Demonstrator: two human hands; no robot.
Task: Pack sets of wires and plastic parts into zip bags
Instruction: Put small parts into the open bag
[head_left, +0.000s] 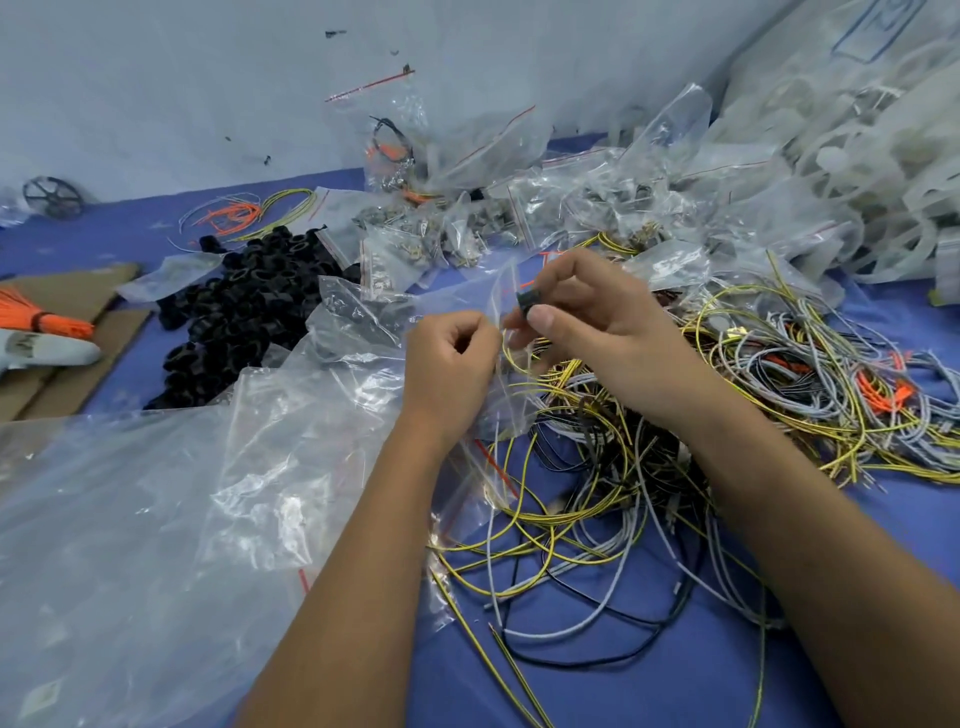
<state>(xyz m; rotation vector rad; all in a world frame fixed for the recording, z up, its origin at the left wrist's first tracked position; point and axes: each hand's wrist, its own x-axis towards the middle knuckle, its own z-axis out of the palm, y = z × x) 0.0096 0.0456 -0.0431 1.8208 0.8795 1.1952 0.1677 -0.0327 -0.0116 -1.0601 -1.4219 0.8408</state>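
Observation:
My left hand (451, 358) pinches the edge of a small clear zip bag (503, 299) held up at the middle of the view. Right beside the bag's mouth, my right hand (587, 322) pinches a small black plastic part (529, 301) between thumb and fingers. Yellow wires (524, 358) show through the bag below the hands. A big tangle of yellow, grey and black wires (649, 467) lies on the blue table under my right forearm. A heap of black plastic rings (244, 312) sits to the left.
Large clear bags (156, 519) cover the near left. Filled small zip bags (441, 234) pile up at the back, white plastic parts in bags (857, 156) at the far right. Cardboard (72, 332) and an orange wire bundle (47, 317) lie at the left edge.

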